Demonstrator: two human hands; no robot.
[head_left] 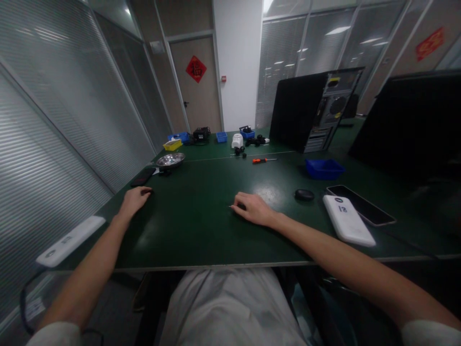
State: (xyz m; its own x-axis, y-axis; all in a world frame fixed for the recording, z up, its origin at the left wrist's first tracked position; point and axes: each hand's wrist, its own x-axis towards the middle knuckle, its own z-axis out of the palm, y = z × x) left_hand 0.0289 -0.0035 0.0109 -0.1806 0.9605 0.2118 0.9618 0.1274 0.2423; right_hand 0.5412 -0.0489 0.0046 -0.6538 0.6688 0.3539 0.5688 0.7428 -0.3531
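My left hand (134, 201) rests on the green tabletop (187, 202) at the left, fingers loosely bent and thumb a little apart; I see nothing held in it. Just beyond it lies a dark flat object (143, 177), perhaps a phone. On the middle of the table, my right hand (252, 208) lies on its side with thumb and fingers curled together. A tiny pale tip shows at its fingertips, too small to name. Farther back is a screwdriver (260, 160) with an orange and black handle. A black computer mouse (304, 194) sits right of this hand.
A shiny metal bowl (170, 160) stands back left. At the right are a blue tray (324, 168), a white power bank (348, 220) and a phone (362, 205). Another white device (71, 241) lies front left. A computer tower (317, 110) stands back right.
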